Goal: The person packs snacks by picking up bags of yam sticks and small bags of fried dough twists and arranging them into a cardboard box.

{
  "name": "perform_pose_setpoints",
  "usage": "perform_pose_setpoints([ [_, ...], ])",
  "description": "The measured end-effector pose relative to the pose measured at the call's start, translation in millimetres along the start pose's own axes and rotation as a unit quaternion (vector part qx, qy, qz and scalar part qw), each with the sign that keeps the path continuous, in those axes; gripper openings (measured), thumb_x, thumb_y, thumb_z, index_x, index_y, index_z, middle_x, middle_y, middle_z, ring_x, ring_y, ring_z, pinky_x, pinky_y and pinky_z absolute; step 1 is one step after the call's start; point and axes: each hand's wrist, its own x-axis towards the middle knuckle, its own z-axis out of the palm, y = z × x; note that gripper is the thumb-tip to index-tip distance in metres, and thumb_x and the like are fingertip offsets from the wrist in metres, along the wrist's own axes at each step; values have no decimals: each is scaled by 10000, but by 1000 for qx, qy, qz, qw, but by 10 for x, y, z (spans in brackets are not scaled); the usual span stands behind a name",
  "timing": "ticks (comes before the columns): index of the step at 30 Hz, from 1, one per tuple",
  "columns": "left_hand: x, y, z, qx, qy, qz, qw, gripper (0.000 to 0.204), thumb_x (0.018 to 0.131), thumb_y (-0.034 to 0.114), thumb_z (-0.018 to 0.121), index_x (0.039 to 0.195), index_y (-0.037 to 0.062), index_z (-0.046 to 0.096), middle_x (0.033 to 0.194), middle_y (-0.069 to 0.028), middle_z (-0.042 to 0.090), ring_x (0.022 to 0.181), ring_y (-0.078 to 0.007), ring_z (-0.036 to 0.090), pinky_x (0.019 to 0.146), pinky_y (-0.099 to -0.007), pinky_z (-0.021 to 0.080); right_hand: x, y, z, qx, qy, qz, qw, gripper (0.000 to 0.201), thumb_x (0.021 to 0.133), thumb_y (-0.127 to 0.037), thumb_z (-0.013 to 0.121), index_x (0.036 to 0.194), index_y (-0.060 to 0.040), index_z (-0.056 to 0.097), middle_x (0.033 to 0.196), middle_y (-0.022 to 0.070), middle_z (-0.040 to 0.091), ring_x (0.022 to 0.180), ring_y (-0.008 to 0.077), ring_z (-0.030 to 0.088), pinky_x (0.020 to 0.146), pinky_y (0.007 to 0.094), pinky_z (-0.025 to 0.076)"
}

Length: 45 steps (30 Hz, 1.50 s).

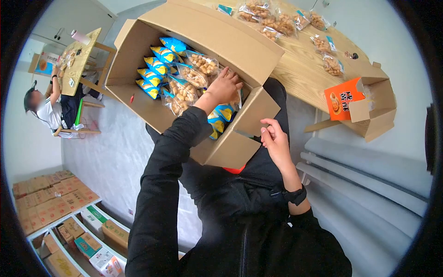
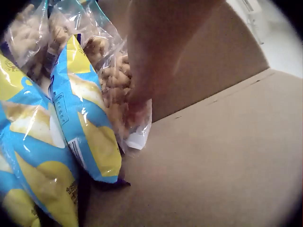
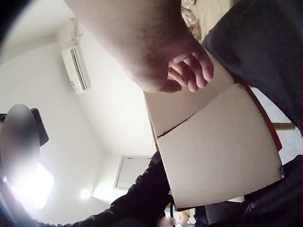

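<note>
A large cardboard box (image 1: 157,23) holds blue-and-yellow packets (image 1: 159,67) and clear bags of brown snacks (image 1: 184,90). Inside it, at the side nearer the table, my left hand (image 1: 222,87) rests on a clear bag, fingers spread and slightly bent. The left wrist view has this hand (image 2: 163,42) touching a clear bag (image 2: 116,82) between a blue-and-yellow packet (image 2: 85,113) and the cardboard wall. My right hand (image 1: 275,143) is beside the box flap (image 1: 256,115), fingers loosely curled, holding nothing. In the right wrist view, the hand (image 3: 161,56) is above the flaps (image 3: 218,146).
On the wooden table (image 1: 300,55) lie several clear snack bags (image 1: 277,23), with an open orange box (image 1: 344,99) at its end. At the left, a person (image 1: 50,104) sits at another table (image 1: 78,57). Cartons (image 1: 55,203) fill the lower left; grey rolls (image 1: 369,180) lie at the right.
</note>
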Motion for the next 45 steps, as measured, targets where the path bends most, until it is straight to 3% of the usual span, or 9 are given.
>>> perform_pose_setpoints([
  [8,125,48,42,114,-93,-39,988,334,683,378,498,949,176,525,880,-26,502,850,-205,465,747,-367,305,25,37,-17,-18,2,-10,1000,144,771,-81,440,907,-34,450,563,56,478,494,100,442,464,234,346],
  [13,187,12,85,54,-138,-166,975,276,689,383,485,830,165,582,821,-54,572,821,-224,522,686,-368,347,23,58,-28,-36,4,-7,999,120,774,-92,439,870,-27,468,580,73,502,498,109,456,471,235,356],
  [18,168,-93,132,-50,-138,-187,971,307,672,387,505,833,137,583,820,-74,565,831,-247,508,709,-367,347,30,83,-44,-49,-2,-1,999,118,778,-109,440,846,-21,481,598,89,520,506,120,475,477,240,365],
  [20,121,-99,261,-64,-26,-128,989,317,659,380,515,854,136,572,872,-74,535,902,-232,457,751,-361,323,47,92,-22,-56,-8,3,998,119,779,-114,441,839,-20,484,607,95,528,515,127,489,484,242,372],
  [27,130,-42,199,-41,-90,-44,994,365,657,325,522,962,123,522,1041,-88,459,1023,-224,370,847,-351,270,51,135,-8,-72,-12,-21,997,122,773,-120,451,828,-19,492,642,108,549,558,154,529,519,253,396],
  [31,-34,-110,-98,-48,-32,-43,997,364,664,225,511,1004,96,498,1089,-112,433,1067,-248,338,887,-366,246,87,99,-107,-78,-17,-8,997,125,773,-125,456,812,-17,506,638,95,547,547,140,514,516,246,392],
  [38,-998,-549,-858,-55,72,-130,987,272,704,86,488,975,66,480,1036,-145,427,1007,-302,364,841,-378,312,722,44,-584,-74,-4,-4,997,131,780,-128,437,785,-21,512,551,46,494,504,97,457,466,242,372],
  [42,-1600,-404,-1008,-116,110,-276,948,208,748,127,463,922,22,507,974,-150,464,997,-293,374,834,-368,309,1432,185,-780,-162,89,-106,977,120,761,-143,465,791,-36,510,509,52,445,456,144,429,448,273,362],
  [45,-1856,-106,-716,-145,181,-262,937,192,725,204,500,728,19,554,735,-115,517,784,-272,465,712,-333,356,2009,140,-857,-344,110,-181,915,266,704,-163,528,941,-61,464,775,97,496,684,222,477,588,304,386],
])
